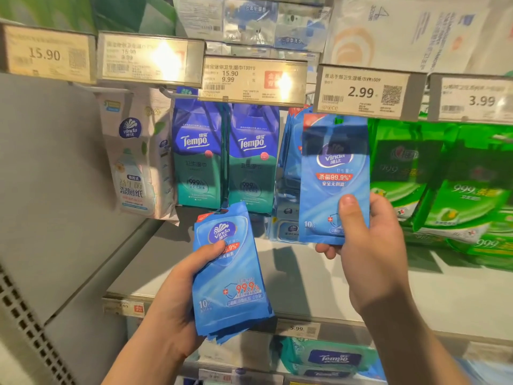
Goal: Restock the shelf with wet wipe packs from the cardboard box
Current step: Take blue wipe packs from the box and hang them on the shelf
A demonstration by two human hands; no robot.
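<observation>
My left hand [177, 295] grips a stack of blue Vinda wet wipe packs [230, 276] at chest height, thumb across the top pack's front. My right hand [369, 240] pinches a single blue Vinda pack [334, 179] by its lower edge and holds it upright just under the 2.99 price tag [363, 91]. The top of that pack reaches the hook area below the tag. More blue Vinda packs [290, 168] hang just behind and to its left. The cardboard box is out of view.
Two dark blue Tempo packs [224, 157] hang to the left, and a white Vinda bag [136, 154] hangs further left. Green 999 wipe packs [449, 184] fill the right. A pale shelf board [305, 273] runs below the hands, with Tempo packs [330, 357] beneath it.
</observation>
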